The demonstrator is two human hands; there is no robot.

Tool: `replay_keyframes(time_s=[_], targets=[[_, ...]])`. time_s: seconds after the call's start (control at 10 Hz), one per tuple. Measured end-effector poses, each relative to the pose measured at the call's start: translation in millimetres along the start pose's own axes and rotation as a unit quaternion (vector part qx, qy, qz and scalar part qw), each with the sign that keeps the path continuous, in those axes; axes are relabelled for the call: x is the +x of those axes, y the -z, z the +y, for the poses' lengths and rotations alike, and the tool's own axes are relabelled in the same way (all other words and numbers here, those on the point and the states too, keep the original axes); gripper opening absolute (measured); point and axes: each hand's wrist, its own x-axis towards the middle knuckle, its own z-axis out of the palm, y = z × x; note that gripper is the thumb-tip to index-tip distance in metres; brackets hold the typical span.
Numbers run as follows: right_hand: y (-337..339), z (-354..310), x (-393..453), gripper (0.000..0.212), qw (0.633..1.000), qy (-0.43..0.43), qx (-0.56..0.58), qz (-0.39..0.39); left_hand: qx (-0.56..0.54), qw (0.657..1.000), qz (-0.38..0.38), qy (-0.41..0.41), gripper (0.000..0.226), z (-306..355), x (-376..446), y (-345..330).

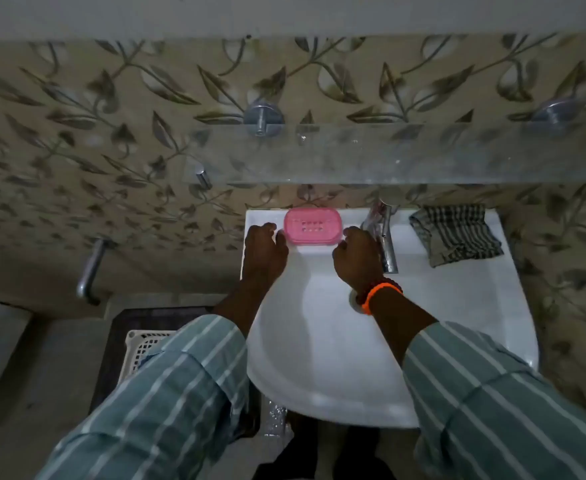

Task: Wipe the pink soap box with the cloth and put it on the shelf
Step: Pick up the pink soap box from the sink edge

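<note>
- Flanking the pink oval plastic soap box (312,225), the left hand (264,251) and right hand (356,255) sit at its two short ends — fingers curled in toward it, the left fingertips touching its edge; whether either has actually closed on the box I cannot tell.
- The soap box rests on the back ledge of the white ceramic washbasin (457,306), against the leaf-patterned wall.
- The checked grey-and-white cloth (456,233) lies crumpled well to the soap box's right, past the chrome tap (386,237), untouched by either hand.
- The clear glass shelf (405,154) hangs on the wall directly above the soap box.
- Likely risks: the box is smooth and the ledge narrow, so a loose two-sided lift could let it slip into the bowl; the right hand is just beside the tap and may knock it — and raising the box straight up could bump the shelf's front edge.
- Wiping has not begun, judging by the idle cloth.
</note>
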Motion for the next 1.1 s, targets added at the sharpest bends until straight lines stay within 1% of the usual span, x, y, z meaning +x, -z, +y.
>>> replay_keyframes(time_s=[0.1,0.2,0.3,0.4,0.5,0.6,0.7,0.8,0.9,1.0,1.1], targets=[[-4.7,-3.1,16.5,0.019,1.0,-0.002,0.028,0.005,0.019,1.0,-0.003,0.015,0.031,5.6,19.3,-3.4],[-10.9,-2.4,29.7,0.016,0.998,-0.027,0.063,-0.003,0.03,0.999,-0.01,0.024,0.037,14.4,28.4,-3.5],[-12.3,-2.3,38.1,0.009,0.992,-0.07,0.1,0.011,0.017,0.998,-0.022,0.061,0.044,17.1,36.3,-2.9],[-11.8,-2.6,47.7,0.033,0.989,-0.1,0.105,0.01,-0.021,0.995,-0.037,0.092,0.037,16.1,42.6,-2.5],[-8.6,-1.7,55.1,0.04,0.985,-0.134,0.099,-0.051,-0.074,0.989,-0.042,0.122,0.028,11.7,46.6,-3.9],[-4.2,-6.0,54.0,0.02,0.957,-0.2,0.201,-0.065,-0.122,0.977,-0.038,0.169,0.025,9.2,50.0,-2.5],[-1.8,-6.3,55.9,0.021,0.979,-0.14,0.086,-0.121,-0.147,0.97,-0.031,0.193,0.023,7.7,52.2,-0.1],[-0.3,-7.5,59.6,0.029,0.946,-0.211,0.231,-0.087,-0.157,0.966,-0.017,0.204,0.025,9.5,51.2,1.2],[-1.9,-14.2,59.9,0.018,0.935,-0.254,0.244,-0.04,-0.161,0.966,-0.006,0.201,0.025,13.6,50.4,2.9],[-0.5,-19.3,55.6,0.019,0.939,-0.233,0.25,-0.04,-0.169,0.966,0.002,0.193,0.019,20.2,49.8,4.6],[0.8,-18.0,56.3,0.022,0.949,-0.216,0.231,-0.014,-0.161,0.968,0.004,0.192,0.024,24.8,49.8,8.2]])
